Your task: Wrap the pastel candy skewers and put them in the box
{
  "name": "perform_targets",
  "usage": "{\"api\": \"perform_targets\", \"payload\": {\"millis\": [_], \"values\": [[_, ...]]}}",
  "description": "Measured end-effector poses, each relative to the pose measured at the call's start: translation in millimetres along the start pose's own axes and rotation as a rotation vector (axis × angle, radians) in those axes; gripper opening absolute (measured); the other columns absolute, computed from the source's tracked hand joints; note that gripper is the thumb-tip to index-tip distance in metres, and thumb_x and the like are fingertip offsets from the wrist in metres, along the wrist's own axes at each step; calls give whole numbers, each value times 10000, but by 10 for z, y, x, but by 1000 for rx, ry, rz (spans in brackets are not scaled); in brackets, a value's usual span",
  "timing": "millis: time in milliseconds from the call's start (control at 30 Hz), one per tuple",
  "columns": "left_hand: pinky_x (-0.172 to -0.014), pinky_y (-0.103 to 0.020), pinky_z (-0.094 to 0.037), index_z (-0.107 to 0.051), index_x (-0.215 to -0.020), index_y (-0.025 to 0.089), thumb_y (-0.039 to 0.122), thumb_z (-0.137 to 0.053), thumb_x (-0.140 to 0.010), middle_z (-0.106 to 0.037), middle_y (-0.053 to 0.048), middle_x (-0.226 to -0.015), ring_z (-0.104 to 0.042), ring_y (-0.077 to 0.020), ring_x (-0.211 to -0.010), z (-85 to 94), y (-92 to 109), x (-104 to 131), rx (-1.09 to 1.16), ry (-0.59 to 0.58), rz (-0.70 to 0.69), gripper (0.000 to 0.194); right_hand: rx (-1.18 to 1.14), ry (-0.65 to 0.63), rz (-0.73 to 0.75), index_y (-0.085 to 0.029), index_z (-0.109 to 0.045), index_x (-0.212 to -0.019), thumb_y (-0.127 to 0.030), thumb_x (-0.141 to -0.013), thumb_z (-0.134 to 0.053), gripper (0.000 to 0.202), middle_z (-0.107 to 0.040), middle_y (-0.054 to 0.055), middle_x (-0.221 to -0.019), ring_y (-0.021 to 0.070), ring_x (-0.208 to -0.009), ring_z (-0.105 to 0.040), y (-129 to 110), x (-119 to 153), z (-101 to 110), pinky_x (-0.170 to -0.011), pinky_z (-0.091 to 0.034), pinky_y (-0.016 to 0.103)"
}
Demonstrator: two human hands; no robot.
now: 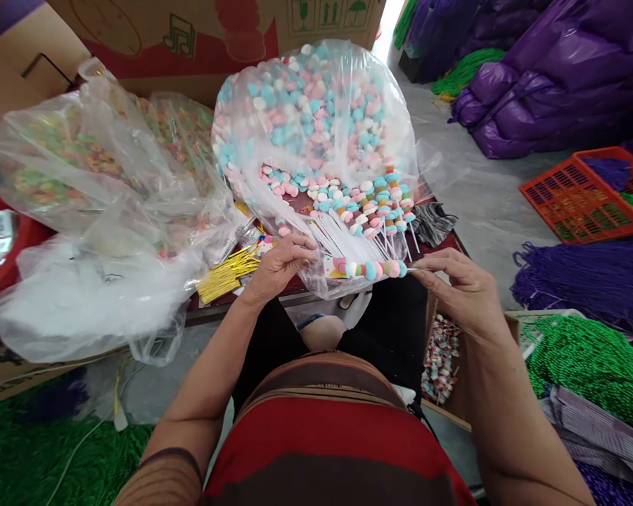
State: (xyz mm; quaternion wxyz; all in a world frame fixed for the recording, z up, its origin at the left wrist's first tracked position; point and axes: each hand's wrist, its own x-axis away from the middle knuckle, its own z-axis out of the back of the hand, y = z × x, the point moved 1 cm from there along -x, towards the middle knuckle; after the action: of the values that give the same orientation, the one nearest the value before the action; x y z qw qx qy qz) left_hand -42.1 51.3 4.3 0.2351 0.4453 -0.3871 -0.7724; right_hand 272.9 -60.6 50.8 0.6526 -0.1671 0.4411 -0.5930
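Note:
My right hand (451, 281) pinches the stick end of a candy skewer (372, 270) strung with pink, blue, white and green pieces. The skewer lies level, its far end inside a small clear wrapper with a printed patch. My left hand (285, 263) is closed at the wrapper's left end, fingertips pressed together on its edge. Just beyond are white sticks (335, 235) and several filled skewers (385, 204), at the mouth of a big clear bag of pink, blue and white candies (316, 105). Yellow twist ties (229, 273) lie beside my left hand.
Clear bags of green and orange candies (100, 154) stand left, near a red basin (29, 246). A cardboard box (216, 35) stands behind. Beside my right forearm is a box of wrapped skewers (440, 358). An orange basket (585, 197) and green cords (591, 365) lie right.

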Motion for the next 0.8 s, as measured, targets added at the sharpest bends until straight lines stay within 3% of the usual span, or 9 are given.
{"api": "perform_targets", "payload": {"millis": [200, 333, 433, 500, 567, 633, 700, 800], "values": [[-951, -361, -500, -724, -906, 208, 375, -570, -1000, -747, -92, -1049, -682, -180, -1013, -30, 152, -60, -178, -85, -49, 247, 37, 44, -22, -266, -791, -849, -371, -880, -738, 121, -752, 27, -784, 201, -741, -685, 39, 77, -98, -722, -566, 348], [-902, -351, -487, -696, -894, 199, 384, -532, -1013, -754, -75, -914, -669, -185, -911, -39, 244, -89, -297, -107, -34, 275, 109, -10, 18, -285, -796, -836, -416, -908, -696, 179, -760, 17, -747, 228, -798, -711, 122, 150, -133, -835, -588, 394], [-813, -303, -477, -701, -925, 183, 410, -495, -1015, -732, -52, -845, -640, -167, -813, -35, 321, -120, -318, -177, 83, 320, 104, -37, 31, -277, -793, -886, -390, -939, -649, 191, -795, 32, -850, 244, -921, -740, 143, 182, -140, -893, -592, 403], [-744, -266, -464, -707, -1032, 172, 434, -481, -1005, -719, -28, -827, -616, -144, -742, -26, 374, -155, -266, -266, 241, 347, 92, -20, 39, -267, -787, -907, -355, -937, -653, 163, -800, 38, -876, 242, -940, -749, 132, 190, -154, -897, -597, 395], [-674, -242, -442, -695, -1131, 164, 493, -491, -978, -701, 0, -788, -576, -121, -650, -22, 412, -195, -171, -410, 439, 416, 78, 32, 57, -265, -783, -906, -322, -922, -674, 124, -797, 34, -866, 235, -927, -752, 112, 190, -176, -901, -600, 390], [-626, -232, -420, -705, -1081, 158, 557, -520, -935, -685, 16, -750, -545, -107, -594, -31, 434, -236, -57, -598, 597, 464, 61, 70, 73, -268, -782, -905, -301, -912, -687, 101, -794, 27, -854, 229, -916, -750, 94, 185, -200, -910, -601, 392], [-620, -230, -406, -712, -940, 158, 579, -575, -884, -670, 23, -732, -551, -111, -617, -49, 445, -281, 0, -735, 651, 445, 44, 69, 79, -270, -782, -892, -300, -905, -694, 94, -789, 20, -842, 223, -890, -747, 81, 179, -220, -934, -597, 405], [-636, -229, -373, -699, -833, 164, 563, -641, -842, -618, 46, -687, -552, -124, -676, -84, 458, -360, -100, -741, 574, 403, 33, 22, 55, -267, -780, -863, -317, -900, -691, 109, -785, 19, -823, 221, -864, -743, 66, 178, -230, -955, -586, 418]]}}
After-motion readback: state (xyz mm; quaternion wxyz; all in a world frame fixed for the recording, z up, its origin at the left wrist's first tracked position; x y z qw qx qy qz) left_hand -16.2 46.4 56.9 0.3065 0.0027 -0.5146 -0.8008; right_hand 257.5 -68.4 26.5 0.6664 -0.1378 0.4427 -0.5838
